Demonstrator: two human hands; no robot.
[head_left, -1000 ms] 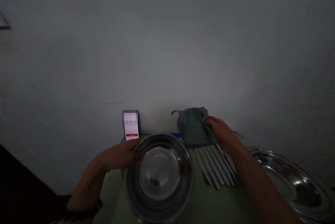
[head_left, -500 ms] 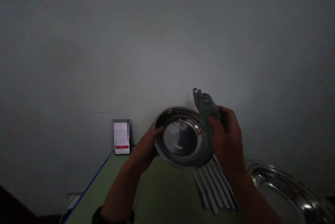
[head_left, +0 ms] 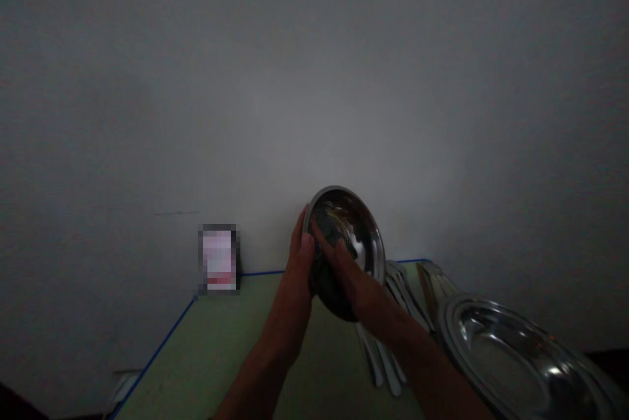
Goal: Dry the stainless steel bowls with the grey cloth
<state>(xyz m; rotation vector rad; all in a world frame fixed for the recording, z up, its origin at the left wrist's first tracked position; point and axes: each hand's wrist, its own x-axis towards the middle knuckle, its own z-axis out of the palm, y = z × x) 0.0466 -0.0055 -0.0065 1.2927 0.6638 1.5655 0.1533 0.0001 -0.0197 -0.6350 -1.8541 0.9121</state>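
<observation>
A shiny steel bowl (head_left: 372, 240) is held up over the table, tilted with its inside partly toward me. My left hand (head_left: 296, 276) grips it by the left rim, thumb at the edge and fingers behind. Inside the bowl, my right hand (head_left: 354, 276) presses a grey-green cloth (head_left: 327, 220) against the left inner wall. The hand and the rim hide most of the cloth. Several pieces of metal cutlery (head_left: 386, 364) lie below the bowl, partly covered by my right forearm.
Larger steel basins (head_left: 455, 328) are stacked at the right, with more flat utensils (head_left: 437, 279) behind them. A phone (head_left: 219, 259) leans on the wall at the back left. The green table (head_left: 187, 361) has a blue edge and meets a grey wall (head_left: 314, 79).
The bowl has turned and tilted further. My right hand has moved left with the cloth, from the right rim into the bowl. The view has shifted slightly.
</observation>
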